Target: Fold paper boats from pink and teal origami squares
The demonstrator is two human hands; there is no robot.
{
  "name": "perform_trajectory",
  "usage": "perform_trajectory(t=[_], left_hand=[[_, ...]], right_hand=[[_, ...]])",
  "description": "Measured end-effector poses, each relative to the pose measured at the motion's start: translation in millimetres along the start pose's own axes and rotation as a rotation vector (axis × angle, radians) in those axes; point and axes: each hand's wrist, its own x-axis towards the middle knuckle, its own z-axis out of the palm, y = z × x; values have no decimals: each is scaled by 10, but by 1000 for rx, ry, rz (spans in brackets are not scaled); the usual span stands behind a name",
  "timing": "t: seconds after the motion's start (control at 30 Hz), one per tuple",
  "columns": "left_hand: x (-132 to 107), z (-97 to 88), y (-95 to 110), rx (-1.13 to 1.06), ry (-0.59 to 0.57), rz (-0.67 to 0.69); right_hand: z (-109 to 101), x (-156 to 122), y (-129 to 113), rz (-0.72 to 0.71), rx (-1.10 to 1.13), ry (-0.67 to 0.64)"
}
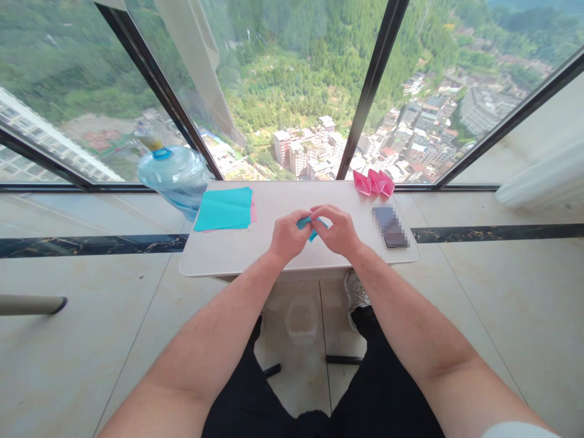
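Between my two hands, just over the front middle of the white table (237, 250), is a small piece of folded blue paper (312, 235), mostly covered by fingers. My left hand (292, 232) is closed on its left side, thumb and fingers pinching it. My right hand (336, 229) grips the other side, its fingertips meeting those of the left. To the left lies a stack of blue paper sheets (223, 208), with pink paper (253, 212) peeking out from beneath. Several folded pink paper shapes (373, 183) stand together at the table's back right corner.
A phone (390, 226) lies near the table's right edge. Behind the left corner a large water bottle (176, 176) leans by the window. My shoe (356, 295) and legs are below the front edge. A rounded bar (30, 305) juts in from the left.
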Motion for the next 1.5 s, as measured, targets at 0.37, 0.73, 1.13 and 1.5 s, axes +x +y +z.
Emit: perform_trajectory(t=[0.37,0.73,1.13,1.5], left_hand=[[161,22,-68,-635,148,-500],[199,56,-91,-717,305,-557],[174,-76,-19,-616,23,-494],[144,32,-131,-474,-98,-347]], right_hand=[[-35,59,62,433,162,52],[19,94,-62,736,517,3],[-81,111,31,688,536,7],[-89,77,-54,575,352,-42]])
